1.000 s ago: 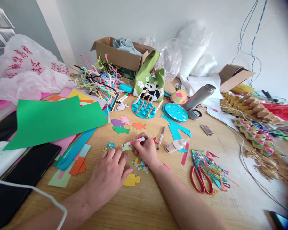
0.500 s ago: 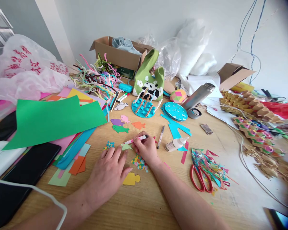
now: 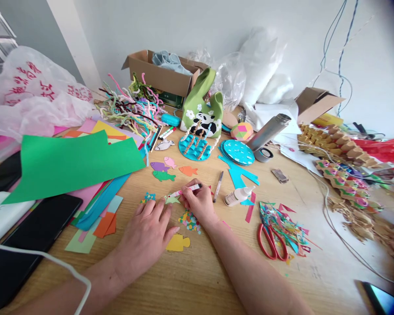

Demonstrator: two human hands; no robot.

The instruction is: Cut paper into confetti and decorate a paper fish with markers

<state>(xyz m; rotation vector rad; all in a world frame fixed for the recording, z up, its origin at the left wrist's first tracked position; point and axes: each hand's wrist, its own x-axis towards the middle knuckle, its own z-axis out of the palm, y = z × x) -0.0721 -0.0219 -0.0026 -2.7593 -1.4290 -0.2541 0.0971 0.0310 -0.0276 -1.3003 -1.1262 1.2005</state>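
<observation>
Pinched in my right hand (image 3: 198, 202) is a white marker pen (image 3: 187, 190), its tip at a pale green paper cutout (image 3: 173, 199) lying on the table. My left hand (image 3: 151, 229) lies flat, fingers spread, with the fingertips by the cutout's near left edge. Part of the cutout is hidden by my hands. Small blue and yellow paper bits (image 3: 148, 197) sit just beyond my left fingers, and multicoloured paper dots (image 3: 189, 220) lie between the hands. A yellow paper cutout (image 3: 178, 242) rests beside my left thumb. Several paper fish, including an orange fish (image 3: 188, 170), lie farther back.
To the right are a glue bottle (image 3: 239, 195), a pen (image 3: 218, 187), red-handled scissors (image 3: 272, 242) and paper scraps (image 3: 284, 225). Green paper (image 3: 79, 164) and a black phone (image 3: 36, 249) lie left. A steel flask (image 3: 271, 131) leans at the back.
The camera view has shifted slightly. Both hands stay in nearly the same place, the marker still at the pale green cutout.
</observation>
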